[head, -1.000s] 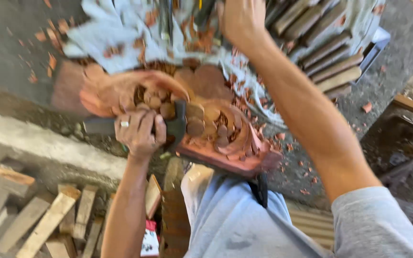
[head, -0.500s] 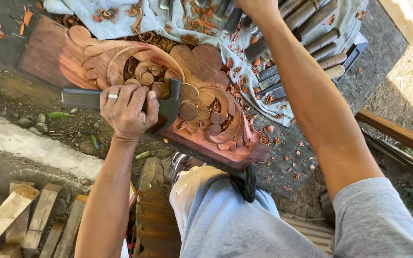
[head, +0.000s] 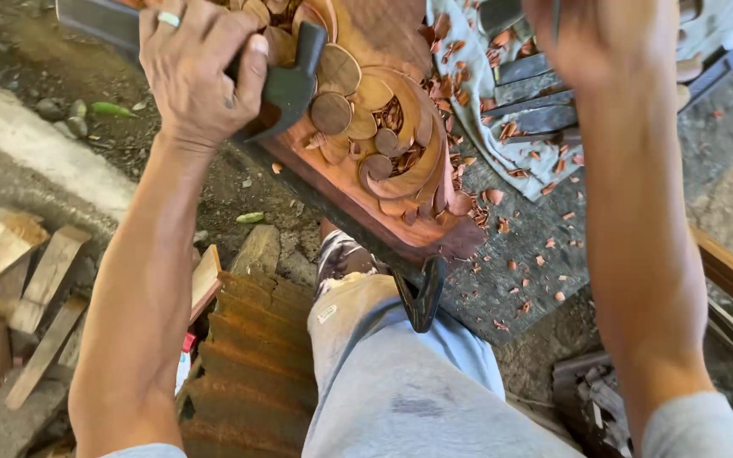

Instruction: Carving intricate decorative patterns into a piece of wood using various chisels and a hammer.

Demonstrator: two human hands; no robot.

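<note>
My left hand (head: 197, 76), a ring on one finger, grips a dark mallet (head: 290, 80) over the upper left of a reddish carved wood panel (head: 383, 144) with round scrolls. My right hand (head: 612, 38) is raised at the top right, fingers closed around a thin grey shaft that looks like a chisel (head: 553, 10); most of it is out of view. Below that hand, a pale cloth (head: 502, 144) holds several dark chisels (head: 545, 89) and many reddish wood chips (head: 502, 222).
Pale wood offcuts (head: 19, 280) lie at the left by a concrete ledge (head: 44, 161). A rusty corrugated sheet (head: 256, 356) sits beside my leg in grey shorts (head: 400, 382). A black clamp (head: 423, 293) grips the bench edge. A wooden rail (head: 731, 280) runs at the right.
The view has closed in on the panel. My left hand with the mallet now sits higher in view, and my right hand has drawn back from the chisels on the cloth.
</note>
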